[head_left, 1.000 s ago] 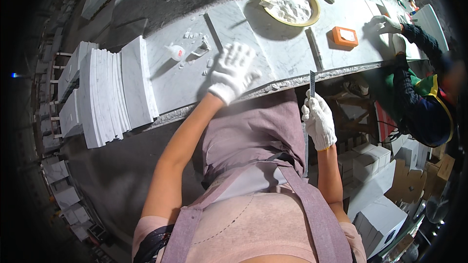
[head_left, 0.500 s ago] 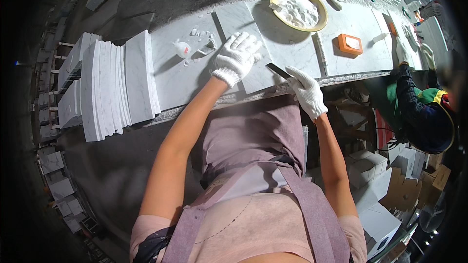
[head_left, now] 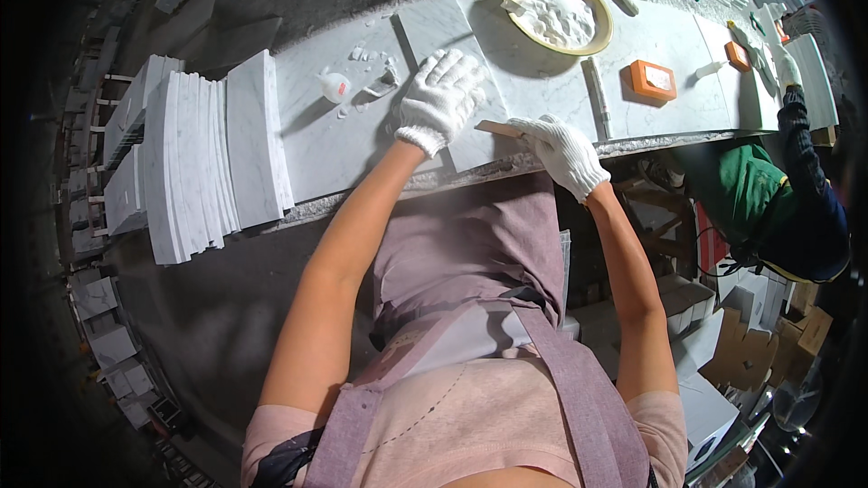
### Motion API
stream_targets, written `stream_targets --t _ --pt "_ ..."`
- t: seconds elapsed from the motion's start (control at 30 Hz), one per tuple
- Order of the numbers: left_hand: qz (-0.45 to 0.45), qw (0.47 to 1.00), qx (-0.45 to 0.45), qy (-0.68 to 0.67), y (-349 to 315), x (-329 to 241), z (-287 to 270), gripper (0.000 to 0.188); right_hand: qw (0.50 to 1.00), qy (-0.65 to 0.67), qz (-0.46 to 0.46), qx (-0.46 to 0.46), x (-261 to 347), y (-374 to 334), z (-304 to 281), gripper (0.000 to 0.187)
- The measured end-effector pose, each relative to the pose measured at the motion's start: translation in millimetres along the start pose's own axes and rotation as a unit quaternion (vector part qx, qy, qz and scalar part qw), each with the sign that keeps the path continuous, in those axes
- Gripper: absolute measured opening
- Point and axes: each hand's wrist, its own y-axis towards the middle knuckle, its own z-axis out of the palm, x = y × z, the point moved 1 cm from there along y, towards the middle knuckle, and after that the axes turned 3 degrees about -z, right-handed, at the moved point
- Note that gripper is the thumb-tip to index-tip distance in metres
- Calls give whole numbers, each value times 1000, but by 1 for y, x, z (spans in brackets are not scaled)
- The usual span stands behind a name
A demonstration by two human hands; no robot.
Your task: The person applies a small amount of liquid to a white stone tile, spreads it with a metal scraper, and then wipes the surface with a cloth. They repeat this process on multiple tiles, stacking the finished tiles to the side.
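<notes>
While strong light is falling from above, a long workbench point(head_left: 316, 211) with a rough, crumbly front edge is running across the upper half of the view. At its far right, a co-worker point(head_left: 809, 217) in dark sleeves is reaching over the surface. Toward the left, a row of pale stone slabs point(head_left: 194, 163) is standing on edge, packed closely together. Directly ahead of the wearer, a grey-veined slab point(head_left: 432, 27) is lying flat on the bench, a dark strip running along its left side. Farther back and to the right, a yellow bowl point(head_left: 553, 49) is holding white powder point(head_left: 556, 11).

The gloved left hand point(head_left: 440, 101) is resting palm down on the slab, fingers slightly spread, gripping nothing. The gloved right hand point(head_left: 562, 154) is pinching a thin, flat blade point(head_left: 497, 129) above the slab's lower right part, near the front edge; whether the blade is touching stone, I cannot tell. For good control, the left palm should be bearing down evenly so the slab is not sliding, and the blade should be lying shallow, pointing clear of those fingers; a steep tip could be scratching the face.

Left of that hand, a small white bottle point(head_left: 334, 86) is standing near scattered white chips point(head_left: 360, 54), best kept from under the blade.
</notes>
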Motion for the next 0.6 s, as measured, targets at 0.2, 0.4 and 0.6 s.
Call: stream_targets --t 0.2,0.4,0.6 --pt "-2 1000 11 10 2 -1 -1 35 1000 -1 -20 -12 5 -4 2 42" --pt "4 1000 25 14 2 -1 -4 36 999 9 -21 -32 1 -1 6 43" --pt "4 1000 24 11 0 1 0 37 998 57 16 -7 8 -9 9 44"
